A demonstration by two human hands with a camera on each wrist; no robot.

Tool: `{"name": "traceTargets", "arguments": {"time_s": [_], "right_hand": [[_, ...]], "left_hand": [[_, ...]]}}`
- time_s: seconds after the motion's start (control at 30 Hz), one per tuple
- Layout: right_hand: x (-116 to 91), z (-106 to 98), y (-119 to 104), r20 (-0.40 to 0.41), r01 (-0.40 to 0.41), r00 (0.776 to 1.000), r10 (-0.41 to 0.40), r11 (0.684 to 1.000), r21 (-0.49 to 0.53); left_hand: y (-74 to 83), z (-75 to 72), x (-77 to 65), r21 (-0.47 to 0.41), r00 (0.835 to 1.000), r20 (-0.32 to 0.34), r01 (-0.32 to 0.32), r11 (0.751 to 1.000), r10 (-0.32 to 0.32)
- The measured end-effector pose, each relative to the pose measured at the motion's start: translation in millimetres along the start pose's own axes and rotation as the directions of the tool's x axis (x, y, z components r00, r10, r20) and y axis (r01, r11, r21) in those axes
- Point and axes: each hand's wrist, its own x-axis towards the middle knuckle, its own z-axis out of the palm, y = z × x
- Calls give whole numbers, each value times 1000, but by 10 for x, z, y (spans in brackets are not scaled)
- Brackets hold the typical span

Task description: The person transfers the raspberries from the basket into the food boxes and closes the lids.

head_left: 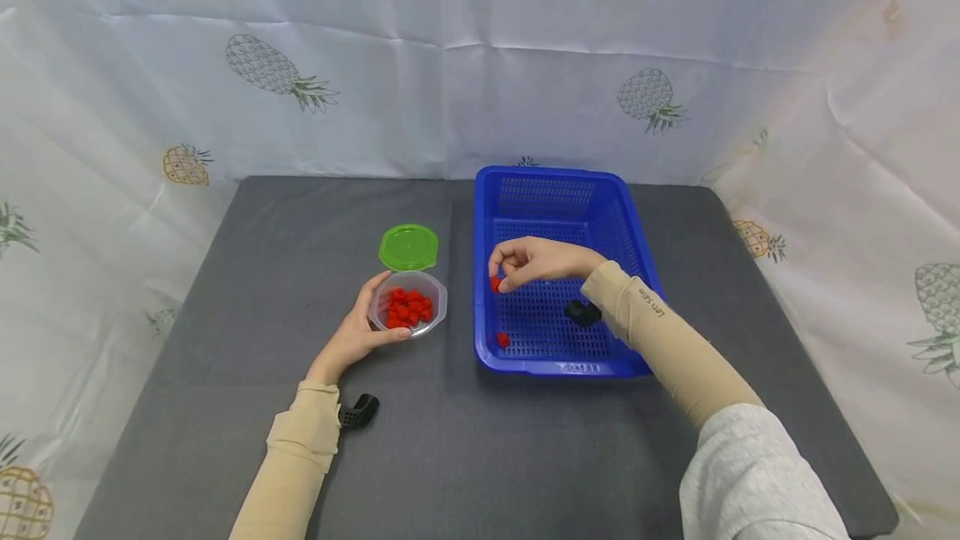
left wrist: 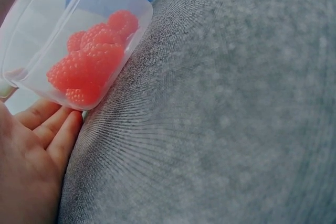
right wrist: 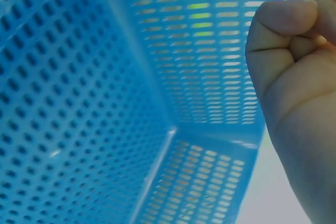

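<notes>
My left hand (head_left: 352,336) holds a clear plastic tub (head_left: 438,312) from its left side, thumb at the near wall and fingers at the far one. Red raspberries (head_left: 408,307) lie heaped in the tub; in the left wrist view the raspberries (left wrist: 89,61) show through its wall. Over the left part of a blue basket (head_left: 483,215), my right hand (head_left: 543,261) pinches a raspberry (head_left: 495,283) between thumb and fingertips. That berry is hidden in the right wrist view, where the hand (right wrist: 294,61) is beside the basket wall. Another raspberry (head_left: 503,340) lies in the basket's near left corner.
A green lid (head_left: 408,247) lies on the dark grey table (head_left: 300,257), just beyond the tub. The basket's raised rim stands to the tub's right. Black wrist devices show at the left wrist (head_left: 360,412) and the right wrist (head_left: 582,312). White pineapple-print cloth (head_left: 450,90) hangs around the table.
</notes>
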Motion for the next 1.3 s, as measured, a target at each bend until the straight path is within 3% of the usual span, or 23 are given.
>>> {"name": "traceTargets", "arguments": {"time_s": [0.33,0.67,1.0,1.3], "right_hand": [[206,33,-296,-7,90,996,-89,996,20],[542,146,-479,18,142,990,-141,989,-39],[842,288,-489,61,164,985,-160,985,-50],[963,341,-471,55,162,985,-161,986,-23]], "left_hand": [[7,5,-1,-1,1000,3,13,1000,-13],[-312,13,136,-22,1000,-9,19,1000,-19],[-317,21,90,-3,1000,-15,-2,1000,2],[-317,20,99,6,1000,-15,-13,1000,13]]}}
